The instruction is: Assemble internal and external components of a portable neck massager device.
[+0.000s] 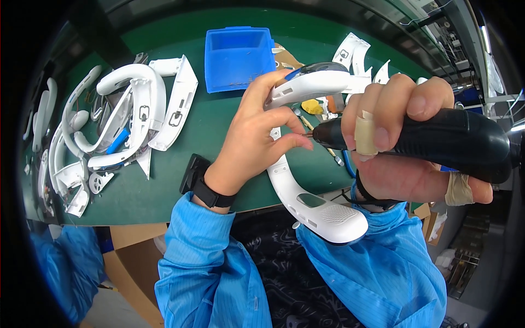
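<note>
My left hand [257, 131] grips the upper arm of a white U-shaped neck fan [290, 186], which hangs over the bench's near edge with its grilled end low. Its thumb and forefinger pinch together at the tip of a black electric screwdriver [454, 139]. My right hand [391, 120] is wrapped round that screwdriver, which lies level and points left at the neck fan's inner side. Whether a screw sits at the bit is hidden by my left fingertips. Tan tape is wound on two fingers of my right hand.
On the green bench [213, 120], a blue bin [240, 57] stands behind my left hand. Several white curved casings [145, 104] are heaped on the left, more white shells [350, 52] lie at the back right. A yellow lump [312, 106] sits behind the screwdriver; a cardboard box [134, 262] is below the bench.
</note>
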`<state>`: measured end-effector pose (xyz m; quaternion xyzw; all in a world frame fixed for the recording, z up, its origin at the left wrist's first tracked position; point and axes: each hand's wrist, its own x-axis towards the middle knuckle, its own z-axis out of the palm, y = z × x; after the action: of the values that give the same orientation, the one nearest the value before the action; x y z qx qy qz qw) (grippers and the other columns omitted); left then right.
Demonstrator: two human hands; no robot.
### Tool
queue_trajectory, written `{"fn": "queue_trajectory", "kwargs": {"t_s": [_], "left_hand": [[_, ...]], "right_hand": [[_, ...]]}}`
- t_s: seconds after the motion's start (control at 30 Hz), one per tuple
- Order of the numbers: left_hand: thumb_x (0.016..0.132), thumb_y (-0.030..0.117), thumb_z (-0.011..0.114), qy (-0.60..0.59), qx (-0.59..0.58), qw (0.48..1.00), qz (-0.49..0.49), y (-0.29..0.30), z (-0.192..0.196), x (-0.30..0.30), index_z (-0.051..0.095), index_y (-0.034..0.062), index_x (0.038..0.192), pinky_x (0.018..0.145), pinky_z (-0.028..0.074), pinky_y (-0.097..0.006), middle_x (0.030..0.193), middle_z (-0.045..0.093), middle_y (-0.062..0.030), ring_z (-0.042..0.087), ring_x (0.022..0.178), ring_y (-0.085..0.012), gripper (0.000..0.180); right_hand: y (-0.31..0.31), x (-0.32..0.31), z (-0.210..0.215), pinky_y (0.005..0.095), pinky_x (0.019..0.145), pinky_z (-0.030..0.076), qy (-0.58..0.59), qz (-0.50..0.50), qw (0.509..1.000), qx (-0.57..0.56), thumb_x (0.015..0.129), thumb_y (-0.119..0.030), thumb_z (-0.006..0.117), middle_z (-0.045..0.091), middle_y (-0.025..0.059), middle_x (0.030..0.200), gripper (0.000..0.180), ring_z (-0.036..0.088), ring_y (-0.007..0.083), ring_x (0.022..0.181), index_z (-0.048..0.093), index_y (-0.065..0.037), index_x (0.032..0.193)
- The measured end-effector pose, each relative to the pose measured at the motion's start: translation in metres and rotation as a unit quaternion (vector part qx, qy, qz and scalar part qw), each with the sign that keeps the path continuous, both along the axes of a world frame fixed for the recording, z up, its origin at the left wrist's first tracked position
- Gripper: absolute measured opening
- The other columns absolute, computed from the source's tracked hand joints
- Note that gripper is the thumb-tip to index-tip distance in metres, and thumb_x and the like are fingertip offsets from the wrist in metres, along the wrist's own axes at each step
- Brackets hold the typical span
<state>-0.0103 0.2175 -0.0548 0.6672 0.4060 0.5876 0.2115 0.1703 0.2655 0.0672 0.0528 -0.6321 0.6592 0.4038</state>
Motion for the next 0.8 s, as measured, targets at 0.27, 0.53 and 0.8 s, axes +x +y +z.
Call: {"fn": "queue_trajectory", "kwargs": {"t_s": [0.27, 0.53, 0.8], "left_hand": [[0.065, 0.008, 0.090, -0.023, 0.004, 1.000, -0.008, -0.001, -0.002, 0.001, 0.072, 0.0068, 0.082, 0.100, 0.049, -0.044, 0.141, 0.053, -0.0147, 0.054, 0.125, -0.0367, 0.025], [0.076, 0.003, 0.082, -0.005, -0.018, 1.000, 0.011, 0.004, -0.004, -0.006, 0.076, 0.0027, 0.088, 0.089, 0.054, -0.036, 0.129, 0.062, -0.0142, 0.066, 0.106, -0.0280, 0.014], [0.077, 0.013, 0.085, 0.000, -0.006, 1.000, 0.005, 0.003, -0.006, -0.007, 0.077, 0.0027, 0.086, 0.091, 0.053, -0.036, 0.132, 0.062, -0.0149, 0.068, 0.104, -0.0258, 0.016]], "right_hand": [[0.000, -0.006, -0.005, 0.0396, 0.074, 0.045, 0.002, -0.003, 1.000, 0.031, 0.073, -0.081, 0.070, 0.058, 0.0118, 0.097, 0.099, 0.059, 0.0230, 0.081, 0.051, -0.002, 0.130], [-0.003, 0.008, -0.028, 0.0386, 0.072, 0.052, -0.005, -0.029, 0.998, -0.054, 0.076, -0.086, 0.062, 0.062, 0.0183, 0.101, 0.108, 0.063, 0.0271, 0.081, 0.048, 0.003, 0.136], [-0.031, 0.011, -0.073, 0.0338, 0.063, 0.048, -0.002, -0.073, 0.993, -0.098, 0.071, -0.092, 0.061, 0.060, 0.0124, 0.088, 0.103, 0.061, 0.0230, 0.073, 0.053, 0.000, 0.117]]}}
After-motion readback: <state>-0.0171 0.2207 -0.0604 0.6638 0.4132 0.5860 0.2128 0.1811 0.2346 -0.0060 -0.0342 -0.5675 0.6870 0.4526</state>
